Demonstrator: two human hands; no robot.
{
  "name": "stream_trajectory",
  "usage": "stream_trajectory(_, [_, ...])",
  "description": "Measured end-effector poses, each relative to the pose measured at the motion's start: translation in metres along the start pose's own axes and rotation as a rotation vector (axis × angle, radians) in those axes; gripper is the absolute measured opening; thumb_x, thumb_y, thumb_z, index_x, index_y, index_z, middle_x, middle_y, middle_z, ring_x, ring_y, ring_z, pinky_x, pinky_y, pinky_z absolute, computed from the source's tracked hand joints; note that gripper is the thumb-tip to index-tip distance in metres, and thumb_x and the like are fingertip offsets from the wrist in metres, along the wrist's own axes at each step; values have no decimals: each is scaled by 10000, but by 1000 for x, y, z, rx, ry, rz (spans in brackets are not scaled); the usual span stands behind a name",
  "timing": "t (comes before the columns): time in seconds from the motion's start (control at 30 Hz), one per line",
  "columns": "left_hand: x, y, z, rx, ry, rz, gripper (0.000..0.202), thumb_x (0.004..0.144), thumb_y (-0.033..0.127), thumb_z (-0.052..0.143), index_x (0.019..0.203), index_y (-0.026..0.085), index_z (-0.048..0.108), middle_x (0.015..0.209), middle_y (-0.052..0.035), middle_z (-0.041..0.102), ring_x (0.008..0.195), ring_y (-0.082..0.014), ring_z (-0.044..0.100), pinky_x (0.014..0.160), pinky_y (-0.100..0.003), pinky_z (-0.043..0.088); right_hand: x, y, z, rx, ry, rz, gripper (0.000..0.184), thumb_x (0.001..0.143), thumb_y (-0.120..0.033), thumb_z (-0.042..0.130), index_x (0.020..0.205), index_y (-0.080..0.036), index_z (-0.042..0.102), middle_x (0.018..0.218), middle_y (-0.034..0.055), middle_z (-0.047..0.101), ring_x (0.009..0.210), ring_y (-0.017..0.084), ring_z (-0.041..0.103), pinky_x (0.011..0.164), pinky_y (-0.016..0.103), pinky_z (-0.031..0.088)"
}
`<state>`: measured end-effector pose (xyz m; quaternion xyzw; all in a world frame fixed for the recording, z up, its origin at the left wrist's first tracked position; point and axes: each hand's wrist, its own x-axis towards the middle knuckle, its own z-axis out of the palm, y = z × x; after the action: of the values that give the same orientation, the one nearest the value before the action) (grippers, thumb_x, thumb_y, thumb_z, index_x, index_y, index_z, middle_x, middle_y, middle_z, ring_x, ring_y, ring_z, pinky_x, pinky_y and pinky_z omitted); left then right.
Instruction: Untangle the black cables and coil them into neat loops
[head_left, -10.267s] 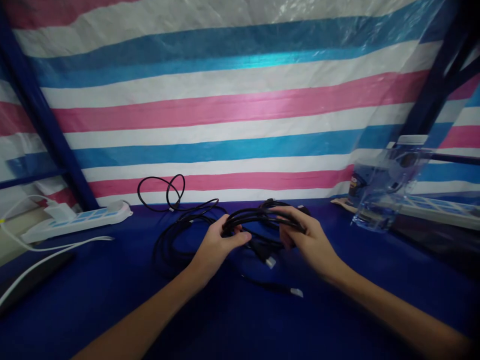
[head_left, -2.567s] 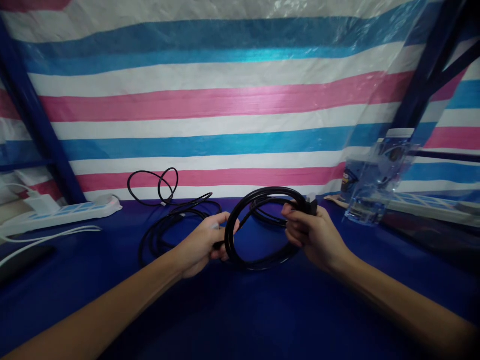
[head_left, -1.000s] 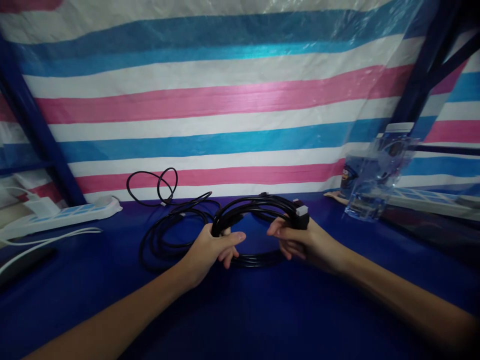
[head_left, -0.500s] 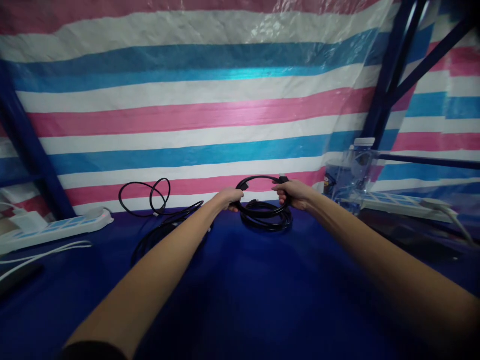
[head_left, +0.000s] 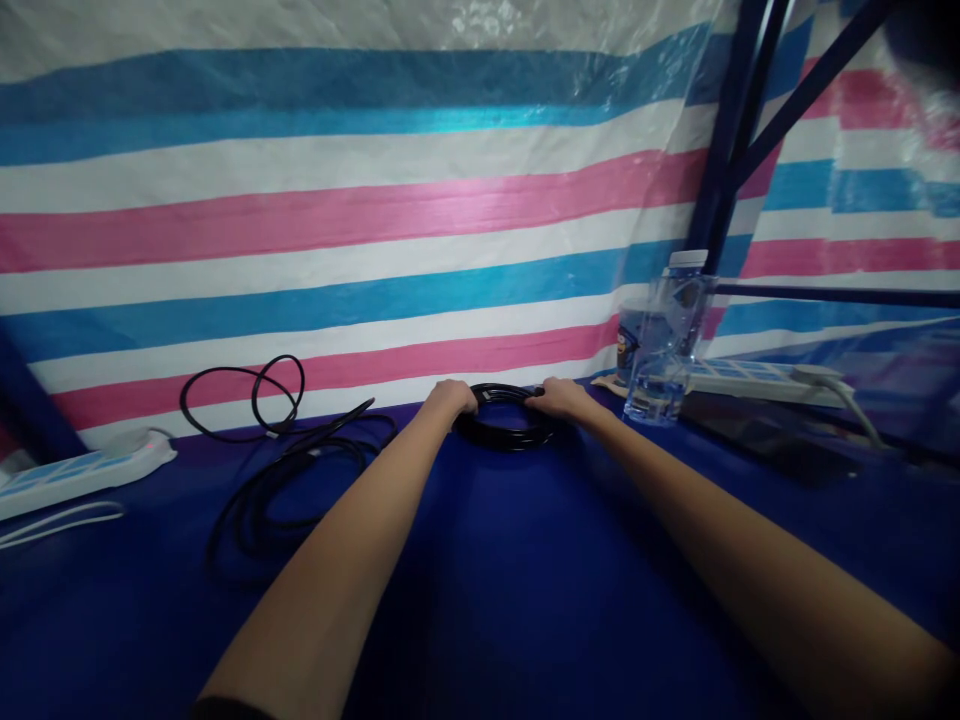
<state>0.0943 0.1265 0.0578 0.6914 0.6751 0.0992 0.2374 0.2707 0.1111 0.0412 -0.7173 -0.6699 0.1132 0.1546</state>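
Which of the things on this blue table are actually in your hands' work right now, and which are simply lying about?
In hand: coiled black cable, left hand, right hand.

Lying about: loose black cables, water bottle, two power strips.

dim, bluish picture with a bright striped wall

light lands mostly on the striped sheet (head_left: 360,210) at the back, and its blue band shines with glare. the bench (head_left: 525,580) is dark, with soft shadow under the arms. the black cable coil (head_left: 504,428) is hard to see against it. the edges bend and stretch, so the stripes curve. the corners go dark, and the near arms look soft and blurry. the clear bottle (head_left: 667,340) looks smeary.
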Motion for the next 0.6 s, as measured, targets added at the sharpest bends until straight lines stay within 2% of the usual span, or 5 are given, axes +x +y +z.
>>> stream_trajectory(0.13, [1,-2,-7,-96,-138,-134,320,855,319,570,1117,137,556,1087,-91,588,927,-197,597,776,-390,521,-2,4,-6,-5,-118,-6,360,807,-436,559,716,-94,629,542,100,574,553,196,588,529,291,438])
stream_trajectory(0.33, [-4,-1,-13,-248,-15,-19,292,854,347,567,1047,128,590,1004,-81,623,861,-175,611,745,-363,522,-7,2,-12,-20,-83,-35,406,843,-440,477,760,-79,643,506,103,565,480,181,558,482,275,420])
stream_trajectory(0.47, [-20,10,-31,-205,94,61,236,844,306,584,997,129,605,1037,-78,613,930,-194,592,814,-397,493,-6,2,-16,-71,32,-59,434,847,-414,461,922,-32,653,756,208,657,724,264,638,621,311,449])
stream_trajectory(0.53, [-38,7,-52,-160,184,103,211,838,281,587,984,129,603,1085,-83,591,995,-209,560,870,-427,455,-7,2,-21,-96,123,-87,440,850,-371,458,1040,-9,621,968,260,640,925,320,609,729,346,440])
stream_trajectory(0.6, [-65,-7,-77,-131,294,159,173,825,266,596,929,127,606,1076,-78,582,1032,-217,523,903,-430,408,-11,1,-26,-106,186,-135,437,857,-329,441,1103,-1,592,1099,274,598,1029,342,564,805,370,419])
